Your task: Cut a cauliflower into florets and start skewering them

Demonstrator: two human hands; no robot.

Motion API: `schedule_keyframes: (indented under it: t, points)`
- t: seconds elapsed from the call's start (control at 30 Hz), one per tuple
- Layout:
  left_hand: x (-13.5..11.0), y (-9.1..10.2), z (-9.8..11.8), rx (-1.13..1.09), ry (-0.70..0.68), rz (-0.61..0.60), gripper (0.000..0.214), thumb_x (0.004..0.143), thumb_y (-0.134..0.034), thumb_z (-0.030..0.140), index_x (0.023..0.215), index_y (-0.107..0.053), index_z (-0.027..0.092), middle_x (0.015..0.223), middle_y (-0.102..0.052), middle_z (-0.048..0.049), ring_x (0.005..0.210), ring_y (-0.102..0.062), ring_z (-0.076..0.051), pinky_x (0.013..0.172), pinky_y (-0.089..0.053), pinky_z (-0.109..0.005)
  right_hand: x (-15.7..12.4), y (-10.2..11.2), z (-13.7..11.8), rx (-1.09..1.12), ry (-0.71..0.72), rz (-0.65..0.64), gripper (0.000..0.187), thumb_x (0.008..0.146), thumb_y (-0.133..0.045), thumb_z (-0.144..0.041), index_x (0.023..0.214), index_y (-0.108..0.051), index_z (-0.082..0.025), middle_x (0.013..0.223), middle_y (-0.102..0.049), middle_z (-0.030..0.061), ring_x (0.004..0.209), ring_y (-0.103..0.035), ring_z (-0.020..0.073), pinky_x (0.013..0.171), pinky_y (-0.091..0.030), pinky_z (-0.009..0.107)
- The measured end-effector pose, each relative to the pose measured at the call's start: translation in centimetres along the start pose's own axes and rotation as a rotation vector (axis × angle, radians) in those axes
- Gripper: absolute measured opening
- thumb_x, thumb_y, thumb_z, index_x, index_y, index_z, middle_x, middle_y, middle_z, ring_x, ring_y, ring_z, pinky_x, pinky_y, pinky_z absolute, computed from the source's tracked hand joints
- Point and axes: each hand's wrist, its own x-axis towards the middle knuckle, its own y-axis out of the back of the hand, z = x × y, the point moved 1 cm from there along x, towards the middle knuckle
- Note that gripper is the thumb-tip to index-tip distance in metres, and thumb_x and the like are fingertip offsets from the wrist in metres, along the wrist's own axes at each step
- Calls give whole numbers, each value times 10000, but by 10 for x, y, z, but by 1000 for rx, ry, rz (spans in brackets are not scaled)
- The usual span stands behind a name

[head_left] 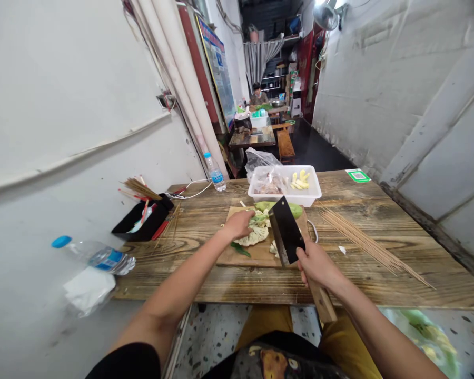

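A cauliflower point(254, 235) lies on a wooden cutting board point(229, 257), with my left hand point(239, 225) closed on its upper left part. My right hand point(313, 263) is wrapped round the wooden handle of a cleaver point(285, 229). The dark, broad blade is raised and tilted above the right side of the board, apart from the cauliflower. Small cauliflower pieces point(274, 247) show beside the blade, which partly covers them. Behind the cauliflower rests a long green vegetable point(296, 210), and a green leaf point(240, 249) lies near the board's front left.
Behind the board stands a white plastic tub point(314, 185) with yellow pieces and a plastic bag. Thin wooden skewers point(367, 237) lie to the right. At left are a black holder point(128, 226) and water bottles point(215, 172). A person point(258, 96) sits at a far table.
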Motion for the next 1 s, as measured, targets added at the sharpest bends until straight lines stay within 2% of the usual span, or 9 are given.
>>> schedule_keyframes:
  t: [0.1,0.17,0.27,0.37,0.47,0.53,0.6,0.77,1.0]
  points:
    - [1,6,-13,-54,-149,-35,456,677,-642,160,1120,-548,214,1317,-512,-102,1233,-462,-255,1020,-379,-361,-6,2,6,70,-4,4,138,889,-280,-183,992,-373,-194,520,-451,-76,364,-545,145,342,-400,220]
    - [-1,6,-19,-72,-153,-1,401,656,-644,150,1045,-569,217,1393,-441,-96,1314,-371,-269,1053,-345,-404,-9,2,9,112,2,9,145,889,-276,-170,991,-374,-197,519,-434,-84,354,-533,136,335,-389,211]
    - [-5,2,-21,-133,-37,131,234,715,-598,183,948,-575,183,1317,-510,-118,1287,-406,-266,1013,-388,-397,-12,0,9,126,45,30,124,903,-281,-193,995,-365,-196,537,-441,-83,353,-529,125,337,-384,203]
    - [-7,1,-22,-205,99,225,239,839,-485,240,1051,-570,171,1118,-632,-103,1098,-568,-230,925,-454,-356,-17,-6,7,125,80,22,97,915,-282,-229,972,-355,-202,559,-452,-77,355,-527,117,342,-389,204]
    - [-5,6,-27,-135,-4,128,430,804,-577,304,1211,-549,166,1236,-594,-125,1118,-571,-245,972,-431,-341,-21,-15,5,155,96,-38,100,923,-257,-252,956,-345,-216,561,-448,-79,350,-523,119,334,-396,209]
    - [-2,12,-32,-72,-50,46,418,791,-594,286,1191,-593,162,1261,-589,-132,1135,-568,-249,996,-414,-329,-23,-22,4,153,90,-66,105,926,-248,-260,955,-340,-218,568,-453,-77,352,-529,126,325,-392,213]
    - [1,16,-37,-57,-11,9,343,809,-572,278,1125,-648,167,1185,-645,-118,1092,-599,-240,978,-428,-319,-23,-30,3,117,67,-82,97,924,-256,-252,952,-341,-214,582,-463,-72,355,-530,124,326,-386,212]
    - [6,19,-41,-42,101,27,273,812,-582,310,1009,-715,177,1048,-709,-102,994,-647,-223,887,-468,-271,-13,-50,2,83,47,-117,110,921,-266,-250,980,-348,-206,596,-484,-65,368,-536,120,338,-382,205]
    - [8,21,-40,15,95,30,243,811,-570,282,952,-733,168,977,-722,-117,953,-659,-253,856,-478,-292,2,-67,2,136,28,-127,128,912,-272,-279,1000,-331,-207,557,-460,-79,354,-517,129,332,-386,214]
